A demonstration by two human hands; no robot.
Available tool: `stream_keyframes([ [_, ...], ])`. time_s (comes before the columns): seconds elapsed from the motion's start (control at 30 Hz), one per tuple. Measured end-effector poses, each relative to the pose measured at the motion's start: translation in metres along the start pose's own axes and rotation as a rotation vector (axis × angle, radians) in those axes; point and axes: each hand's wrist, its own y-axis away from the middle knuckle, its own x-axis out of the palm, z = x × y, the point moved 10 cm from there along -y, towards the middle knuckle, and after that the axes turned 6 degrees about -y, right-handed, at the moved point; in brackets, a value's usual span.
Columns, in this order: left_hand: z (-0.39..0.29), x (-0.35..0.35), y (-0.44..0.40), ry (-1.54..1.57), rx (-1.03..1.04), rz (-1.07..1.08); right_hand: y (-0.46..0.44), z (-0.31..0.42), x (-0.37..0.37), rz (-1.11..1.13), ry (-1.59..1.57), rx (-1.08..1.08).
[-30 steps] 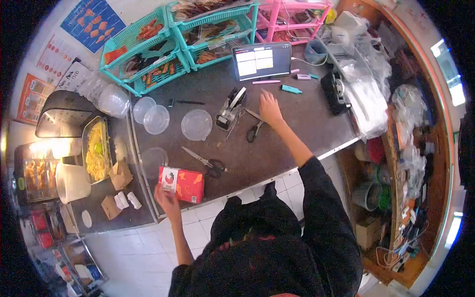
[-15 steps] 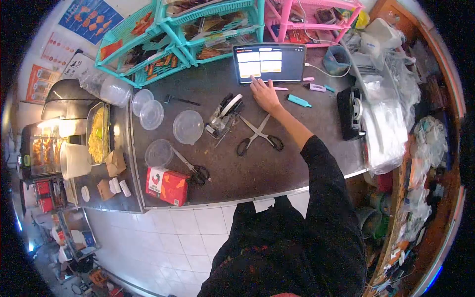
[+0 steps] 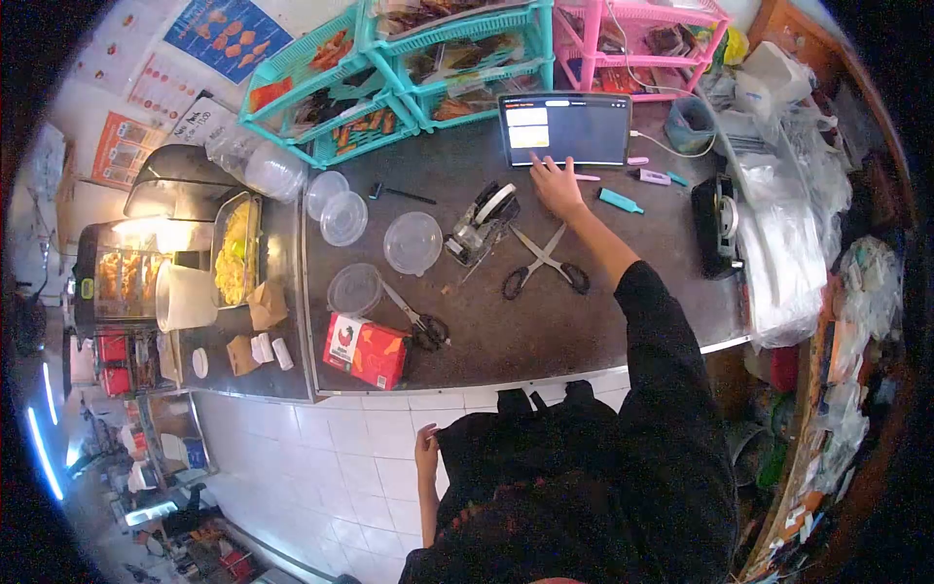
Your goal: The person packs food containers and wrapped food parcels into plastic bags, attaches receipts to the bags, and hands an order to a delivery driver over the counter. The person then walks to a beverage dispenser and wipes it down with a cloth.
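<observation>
Has the right hand (image 3: 557, 188) out over the desk (image 3: 477, 331), opened with fingers loosely spread and gripping nothing, at the lower-left part of a lit tablet (image 3: 584, 131). Aims the fingertips at the screen there (on the glass or just short of it, cannot tell). Lets the left hand (image 3: 426, 448) hang low beside the dark clothing (image 3: 574, 487), off the front edge of the desk and above the white floor tiles (image 3: 331, 438), with fingers slightly bent and, as far as can be seen, around nothing.

Shows the tablet towards the back of the desk, propped up in front of teal racks (image 3: 420, 109) and a pink rack (image 3: 589, 58), with a white cable (image 3: 634, 133) at its right side. Includes, just beside the right hand, a pink pen (image 3: 587, 177), then a teal highlighter (image 3: 621, 200) and a purple highlighter (image 3: 654, 176) farther right. Nearer the body, shows open scissors (image 3: 545, 259) with blades towards the tablet, and to their left a tape dispenser (image 3: 477, 229). Farther left, shows clear lids (image 3: 413, 243) and, close to the front edge, a red box (image 3: 368, 352) just beside black-handled scissors (image 3: 416, 317).
</observation>
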Motion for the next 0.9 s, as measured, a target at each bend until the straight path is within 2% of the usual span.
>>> stream_keyframes([
  [0.03, 0.012, 0.008, 0.004, -0.011, -0.065, 0.022, 0.001, -0.001, -0.004, -0.018, -0.009, -0.006],
  [0.17, 0.127, 0.061, 0.018, -0.263, -0.058, 0.144, -0.002, -0.004, -0.005, 0.008, -0.003, -0.003],
  [0.23, 0.162, 0.080, 0.031, -0.283, -0.113, 0.190, -0.010, -0.006, -0.004, 0.011, 0.004, -0.007],
  [0.33, 0.174, 0.096, 0.044, -0.272, -0.160, 0.221, -0.013, -0.008, -0.007, 0.045, 0.014, -0.001],
  [0.43, 0.167, 0.103, 0.047, -0.248, -0.192, 0.232, -0.014, -0.013, 0.001, -0.027, 0.030, 0.000],
  [0.53, 0.158, 0.111, 0.047, -0.228, -0.214, 0.243, -0.008, -0.021, -0.028, -0.115, -0.102, 0.012],
  [0.6, 0.154, 0.119, 0.043, -0.237, -0.205, 0.265, 0.018, -0.036, -0.083, -0.253, -0.297, 0.054],
  [0.73, 0.142, 0.154, 0.025, -0.262, -0.136, 0.347, 0.137, -0.128, -0.180, -0.445, -0.445, 0.213],
  [0.8, 0.130, 0.176, 0.012, -0.263, -0.081, 0.393, 0.218, -0.221, -0.174, -0.504, -0.393, 0.424],
  [0.83, 0.120, 0.187, 0.004, -0.212, -0.059, 0.421, 0.266, -0.260, -0.199, -0.603, -0.323, 0.588],
  [0.9, 0.103, 0.212, -0.012, -0.029, -0.059, 0.497, 0.365, -0.353, -0.178, -0.620, -0.281, 0.808],
])
